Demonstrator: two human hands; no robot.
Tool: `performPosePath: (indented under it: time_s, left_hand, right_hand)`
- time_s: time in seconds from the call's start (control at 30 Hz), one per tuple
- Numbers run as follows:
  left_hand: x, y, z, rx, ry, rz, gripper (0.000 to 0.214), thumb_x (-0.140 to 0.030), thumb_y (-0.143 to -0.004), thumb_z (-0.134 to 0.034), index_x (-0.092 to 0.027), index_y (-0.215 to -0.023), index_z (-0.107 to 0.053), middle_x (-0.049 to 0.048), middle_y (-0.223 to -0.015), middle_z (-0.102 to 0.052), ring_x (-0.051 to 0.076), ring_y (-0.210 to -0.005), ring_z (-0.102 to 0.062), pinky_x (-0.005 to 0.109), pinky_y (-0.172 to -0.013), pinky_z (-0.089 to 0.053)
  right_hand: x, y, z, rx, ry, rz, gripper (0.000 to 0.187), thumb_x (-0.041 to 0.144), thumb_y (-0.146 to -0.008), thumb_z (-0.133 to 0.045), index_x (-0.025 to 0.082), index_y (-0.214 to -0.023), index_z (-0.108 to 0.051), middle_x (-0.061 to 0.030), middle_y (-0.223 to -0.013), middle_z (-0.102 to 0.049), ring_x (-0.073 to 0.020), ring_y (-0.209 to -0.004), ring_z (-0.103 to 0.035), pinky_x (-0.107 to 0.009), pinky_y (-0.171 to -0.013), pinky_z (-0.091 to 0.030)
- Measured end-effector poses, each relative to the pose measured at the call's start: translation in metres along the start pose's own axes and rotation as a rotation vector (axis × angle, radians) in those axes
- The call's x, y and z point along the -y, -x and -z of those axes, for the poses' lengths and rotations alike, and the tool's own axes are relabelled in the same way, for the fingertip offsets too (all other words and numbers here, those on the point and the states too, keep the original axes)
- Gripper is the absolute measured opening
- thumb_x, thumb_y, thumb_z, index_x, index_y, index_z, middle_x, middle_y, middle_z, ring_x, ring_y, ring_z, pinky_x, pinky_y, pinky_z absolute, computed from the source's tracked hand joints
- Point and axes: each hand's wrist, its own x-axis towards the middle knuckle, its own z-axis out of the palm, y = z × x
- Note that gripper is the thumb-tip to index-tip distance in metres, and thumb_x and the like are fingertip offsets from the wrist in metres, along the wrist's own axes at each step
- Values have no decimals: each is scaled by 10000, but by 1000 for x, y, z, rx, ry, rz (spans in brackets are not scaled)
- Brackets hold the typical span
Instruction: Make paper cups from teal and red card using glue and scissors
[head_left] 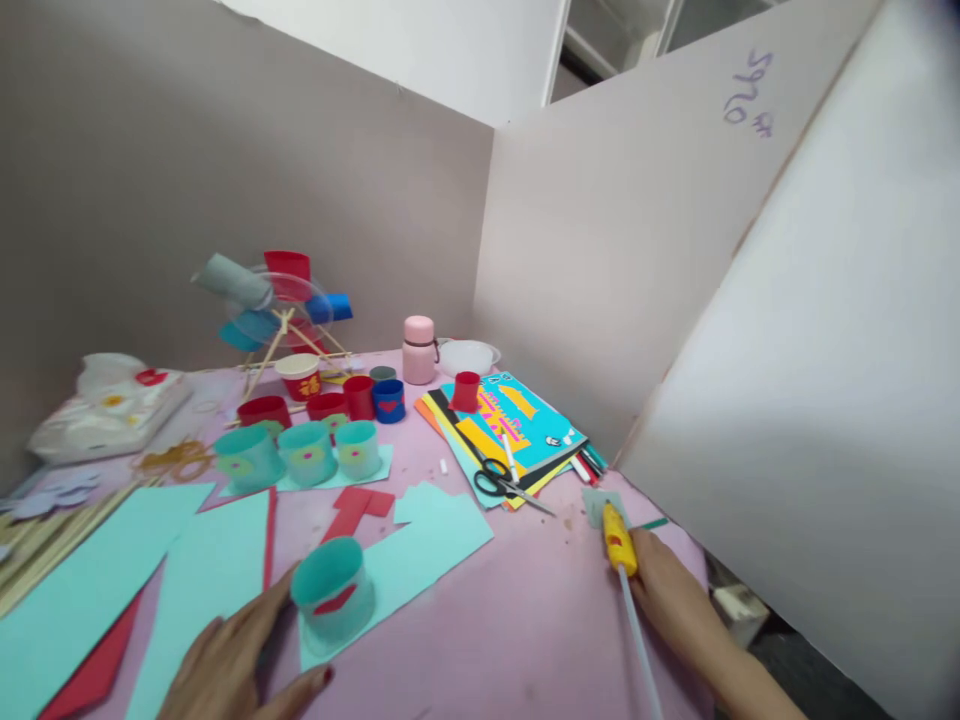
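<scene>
My right hand (660,580) grips a yellow hot glue gun (616,540), with a long pale glue stick (637,640) running out of its back end. Its nozzle points away from me over a small greyish-green scrap (596,505). At the lower left, my left hand (232,655) rests with thumb and fingers apart beside a turquoise paper cup (337,605). The fingertips come up to the cup's left side; whether they touch it I cannot tell. A red paper piece (335,600) is stuck on the cup's front. Under it lies a turquoise paper sheet (427,550).
Several decorated paper cups (307,455) stand at the left, below a stick-framed wheel (289,300) with coloured cups. Black scissors (510,485) lie on coloured papers (517,420). Behind are a pink flask (418,350) and a tissue pack (112,415). Grey partitions (600,250) enclose the table.
</scene>
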Motion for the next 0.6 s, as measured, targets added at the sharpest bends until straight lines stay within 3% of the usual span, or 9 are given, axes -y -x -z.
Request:
performPosePath:
  time_s: [0.1, 0.27, 0.43, 0.5, 0.57, 0.6]
  left_hand:
    - [-14, 1, 15, 90, -53, -31, 685, -492, -781, -540, -132, -1350, -414, 170, -1283, -606, 363, -1120, -577, 554, -943, -440]
    - [-29, 6, 24, 194, -32, 38, 727, -431, -784, -566, -98, -1392, -348, 209, -1394, -494, 373, -1288, -433, 612, -1061, -276]
    - [-38, 8, 30, 243, 4, 62, 735, -412, -799, -559, -121, -1419, -294, 171, -1451, -436, 310, -1337, -379, 577, -1109, -206]
    - [-40, 8, 32, 260, 15, 62, 721, -419, -812, -540, -115, -1419, -298, 167, -1464, -417, 303, -1350, -358, 569, -1114, -201]
    - [-41, 7, 34, 275, 25, 61, 710, -422, -817, -532, -100, -1412, -316, 173, -1462, -418, 311, -1349, -357, 568, -1111, -210]
    - [-41, 7, 34, 280, 30, 59, 704, -417, -818, -531, -95, -1409, -323, 176, -1459, -421, 315, -1347, -360, 568, -1109, -215]
  right_hand:
    - [-15, -6, -3, 75, 86, 68, 152, 322, -734, -460, 212, -831, -498, -154, -867, -638, -330, -836, -590, -410, -723, -424]
    - [-39, -16, -2, 170, 135, 119, 388, 367, -643, -517, 162, -972, -527, -218, -1009, -672, -363, -935, -638, -439, -818, -473]
    - [-56, -20, 10, 209, 251, 153, 507, 395, -609, -543, 121, -1032, -582, -243, -1104, -671, -384, -1024, -628, -461, -902, -473]
    - [-45, -21, 17, 148, 258, 189, 514, 426, -622, -559, 119, -1033, -593, -266, -1124, -654, -406, -1032, -615, -504, -911, -454]
    - [-15, -21, 21, 101, 202, 212, 510, 473, -681, -543, 143, -1068, -583, -248, -1153, -637, -396, -1042, -601, -511, -897, -446]
    - [5, -20, 21, 151, 136, 197, 498, 484, -703, -530, 162, -1080, -582, -221, -1163, -636, -376, -1048, -596, -489, -881, -455]
